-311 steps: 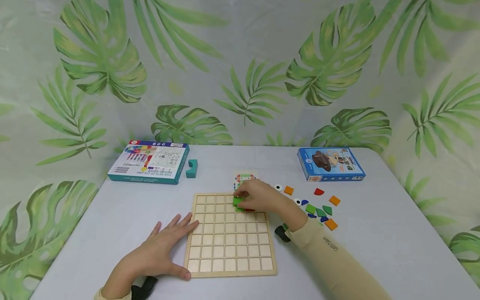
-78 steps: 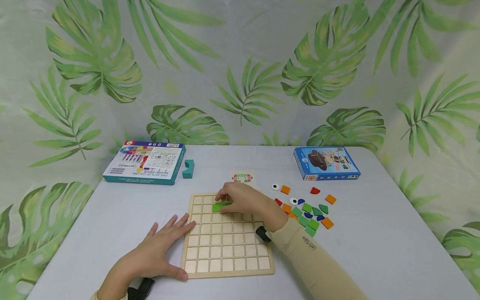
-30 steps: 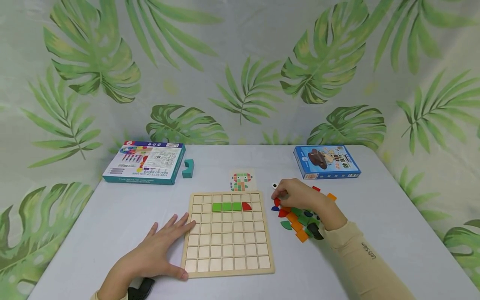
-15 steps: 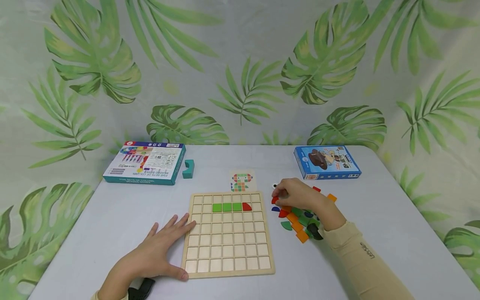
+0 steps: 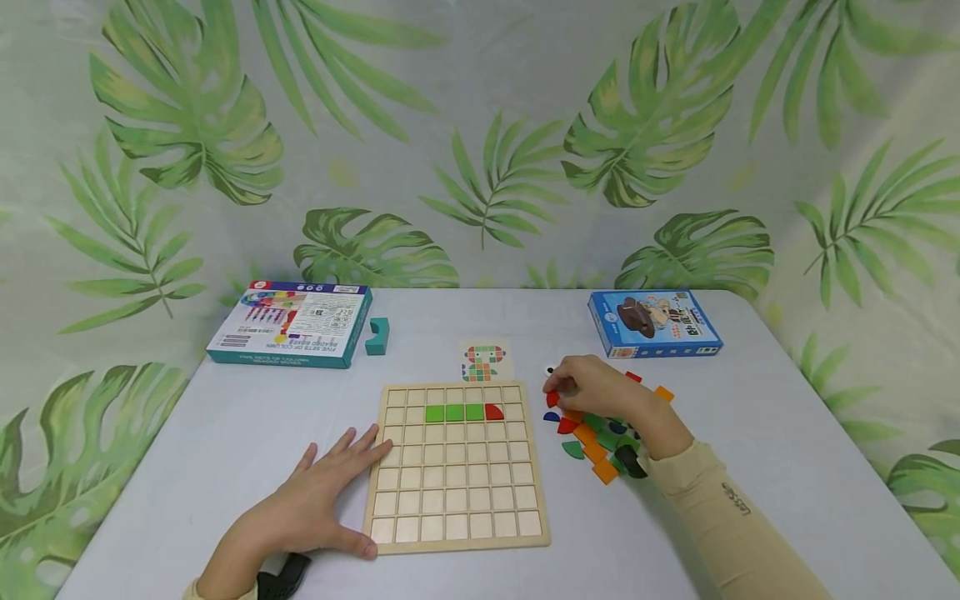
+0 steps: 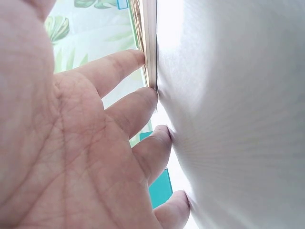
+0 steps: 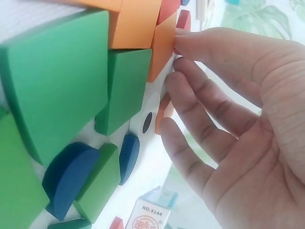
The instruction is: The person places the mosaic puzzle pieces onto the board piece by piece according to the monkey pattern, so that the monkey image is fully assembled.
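Right hand (image 5: 596, 387) pinching small glossy red piece (image 5: 553, 399) beside square pale-wood grid board (image 5: 459, 550)

In the head view, the red piece is sitting just right of the board's far right corner; fingers are covering part of it, so its direction and long axis cannot be told. The right grip is narrow, thumb and fingertips closing on the piece. The board is lying flat on the white-covered desk (image 5: 172, 467), its sides running away from the person, neither direction looking clearly longer. Its second row from the far edge is carrying three bright green squares (image 5: 454, 412) in the third to fifth cells, then a red quarter-circle (image 5: 493, 412) whose curve is facing far right. The left hand (image 5: 318, 504) is resting wide along the board's left edge, thumb at the near corner. A heap of coloured pieces (image 5: 596, 451) is spreading under the right forearm. Compared with 2.6 seconds ago, the right hand is no longer covering the green squares but reaching to the right of the board, while the left hand is staying put.

In the left wrist view, the left hand's fingers are spreading apart, two fingertips touching the board's edge.

In the right wrist view, thumb and fingers are drawing together, a sliver of red showing at the thumb's tip; a large green piece with a curved edge (image 7: 57, 81) and a dark-blue half-round piece (image 7: 71, 174) are lying nearby.
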### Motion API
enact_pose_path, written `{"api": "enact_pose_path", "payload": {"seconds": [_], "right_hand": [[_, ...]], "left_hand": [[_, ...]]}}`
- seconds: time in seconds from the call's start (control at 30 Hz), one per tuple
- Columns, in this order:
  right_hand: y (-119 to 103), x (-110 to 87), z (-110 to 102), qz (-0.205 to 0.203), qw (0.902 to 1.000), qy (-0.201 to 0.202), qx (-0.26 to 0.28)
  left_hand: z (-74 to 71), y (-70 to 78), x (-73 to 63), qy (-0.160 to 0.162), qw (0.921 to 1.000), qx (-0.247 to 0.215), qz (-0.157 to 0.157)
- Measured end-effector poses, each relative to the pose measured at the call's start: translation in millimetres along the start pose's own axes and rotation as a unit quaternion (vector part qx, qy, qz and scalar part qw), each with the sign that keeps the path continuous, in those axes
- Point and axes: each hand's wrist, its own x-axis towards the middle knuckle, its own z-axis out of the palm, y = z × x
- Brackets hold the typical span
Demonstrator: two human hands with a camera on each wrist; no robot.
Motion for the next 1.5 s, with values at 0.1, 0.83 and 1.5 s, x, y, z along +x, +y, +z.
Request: {"api": "enact_pose_path", "payload": {"seconds": [0.1, 0.83, 1.5], "right_hand": [[-0.3, -0.2, 0.0, -0.002, 1.0000, -0.002, 0.002], [-3.6, 3.5, 4.1, 0.003, 0.9998, 0.009, -0.017], [-3.9, 3.5, 0.2, 0.021, 0.9997, 0.008, 0.012]], "left_hand": [[-0.4, 0.7, 0.0, 0.000, 1.0000, 0.000, -0.001], [-1.7, 3.4, -0.4, 0.002, 1.0000, -0.001, -0.001], [-1.2, 2.6, 0.2, 0.002, 1.0000, -0.001, 0.000]]}}
